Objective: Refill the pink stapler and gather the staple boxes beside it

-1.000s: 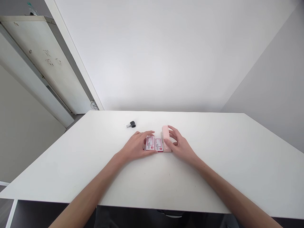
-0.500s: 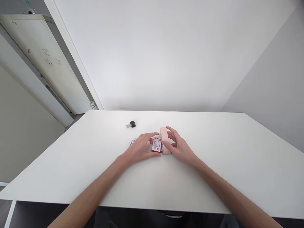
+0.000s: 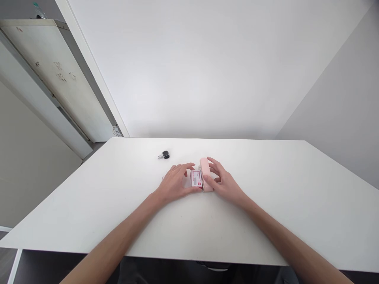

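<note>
Little white-and-magenta box (image 3: pixel 197 178) is lying flat, label up, on the white surface (image 3: pixel 281 177), roughly midway between the left and right edges and well in from the near one. So the left hand (image 3: pixel 174 183) has that box between thumb and fingers: thumb along its near side, index finger arched by its far side. That grip's moderately wide, about the box's length, but honestly I can't tell if it's actually squeezing. Right hand (image 3: pixel 223 182) has a snug hold on a pink gadget (image 3: pixel 205 166), thumb on the near part, fingers round its right side. Box sits just beside it on the left; can't tell if they touch. Some other magenta-edged bit (image 3: pixel 163 177) pokes out behind the left hand's knuckles, mostly hidden. Also a small black-and-silver item (image 3: pixel 165 154) lying closer to the far edge, left of the box.
</note>
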Action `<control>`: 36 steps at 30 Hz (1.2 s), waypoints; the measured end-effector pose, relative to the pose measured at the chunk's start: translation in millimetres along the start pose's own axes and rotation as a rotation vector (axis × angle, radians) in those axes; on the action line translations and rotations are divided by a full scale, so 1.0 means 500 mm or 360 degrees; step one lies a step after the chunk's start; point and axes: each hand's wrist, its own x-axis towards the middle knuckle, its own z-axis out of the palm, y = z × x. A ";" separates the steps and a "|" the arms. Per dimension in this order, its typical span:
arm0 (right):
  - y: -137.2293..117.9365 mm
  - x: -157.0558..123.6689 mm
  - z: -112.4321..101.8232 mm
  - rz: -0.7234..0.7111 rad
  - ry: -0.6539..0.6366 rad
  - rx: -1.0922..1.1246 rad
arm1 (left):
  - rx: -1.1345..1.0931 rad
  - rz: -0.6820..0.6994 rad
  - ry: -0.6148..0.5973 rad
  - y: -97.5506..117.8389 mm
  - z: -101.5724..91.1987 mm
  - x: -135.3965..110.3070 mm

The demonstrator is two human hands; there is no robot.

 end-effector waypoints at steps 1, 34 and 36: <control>0.001 0.000 0.000 0.0001 0.0000 -0.0005 | 0.0000 -0.0003 -0.0003 0.000 0.001 0.000; 0.000 0.000 -0.005 0.0024 -0.0011 -0.0034 | 0.0701 -0.0759 0.0339 -0.029 -0.044 0.018; 0.000 0.000 -0.005 0.0019 -0.0015 -0.0031 | 0.0649 -0.0742 0.0346 -0.030 -0.044 0.019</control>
